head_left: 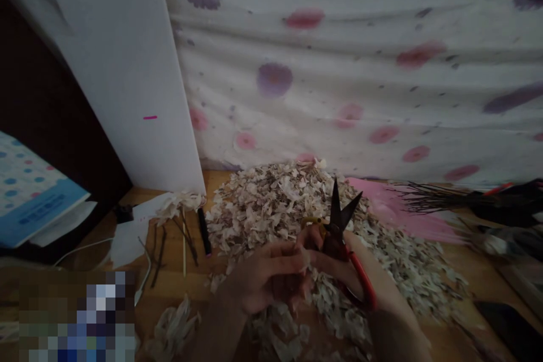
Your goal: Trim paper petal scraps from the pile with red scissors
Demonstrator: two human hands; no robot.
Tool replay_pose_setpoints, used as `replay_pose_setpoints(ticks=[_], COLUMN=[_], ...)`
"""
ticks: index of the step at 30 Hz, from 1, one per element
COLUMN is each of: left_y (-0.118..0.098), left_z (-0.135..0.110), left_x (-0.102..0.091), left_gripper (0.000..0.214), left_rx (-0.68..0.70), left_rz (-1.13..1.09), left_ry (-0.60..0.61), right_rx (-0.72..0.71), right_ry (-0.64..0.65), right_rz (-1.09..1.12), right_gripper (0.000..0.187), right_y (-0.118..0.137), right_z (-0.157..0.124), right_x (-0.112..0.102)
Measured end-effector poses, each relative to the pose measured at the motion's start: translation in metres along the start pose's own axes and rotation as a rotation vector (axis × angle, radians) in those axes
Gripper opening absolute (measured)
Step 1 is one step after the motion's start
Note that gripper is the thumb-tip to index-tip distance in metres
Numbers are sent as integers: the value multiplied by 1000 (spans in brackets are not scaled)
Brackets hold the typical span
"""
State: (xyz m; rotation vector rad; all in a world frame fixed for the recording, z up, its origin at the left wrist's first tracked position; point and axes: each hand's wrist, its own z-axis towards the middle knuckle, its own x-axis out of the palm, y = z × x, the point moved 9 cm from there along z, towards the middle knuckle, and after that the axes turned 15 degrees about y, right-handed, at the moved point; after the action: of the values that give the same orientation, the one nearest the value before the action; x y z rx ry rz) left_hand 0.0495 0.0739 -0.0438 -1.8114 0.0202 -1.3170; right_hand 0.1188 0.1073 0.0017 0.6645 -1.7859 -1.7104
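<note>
My right hand [335, 268] holds a pair of scissors [339, 229] with a red handle; the dark blades point up and stand apart. A small yellowish piece [314, 220] shows beside the scissors at my right fingers, its kind unclear. My left hand [274, 274] is closed, its fingertips pinched together against those of the right hand. What sits between the fingertips is too small and dim to name. Behind and below both hands spreads a large heap of pale, dry, petal-like pieces [267, 198].
Left of the heap lie a black marker [204, 232], thin brown twigs [159, 257], a pale flower-like bunch [180, 203] and white paper [129, 237]. Another pale bunch [173, 328] lies nearer. On the right are a pink sheet [394, 209], dark thin stems [436, 198] and a dark phone-like slab [509, 328].
</note>
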Motion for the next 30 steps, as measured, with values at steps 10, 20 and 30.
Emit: replay_pose_setpoints(ticks=[10, 20, 30], left_y=[-71, -84, -84], left_z=[-41, -69, -85], left_x=[-2, 0, 4], left_gripper=[29, 35, 25], left_rx=[493, 688, 764], left_rz=[890, 979, 1140], left_ry=[-639, -854, -1007], right_rx=[-45, -194, -68], right_ry=[-333, -57, 42], right_rz=[-284, -289, -474], right_gripper=[49, 66, 76], right_y=[19, -26, -32], right_z=[0, -4, 1], right_x=[-8, 18, 54])
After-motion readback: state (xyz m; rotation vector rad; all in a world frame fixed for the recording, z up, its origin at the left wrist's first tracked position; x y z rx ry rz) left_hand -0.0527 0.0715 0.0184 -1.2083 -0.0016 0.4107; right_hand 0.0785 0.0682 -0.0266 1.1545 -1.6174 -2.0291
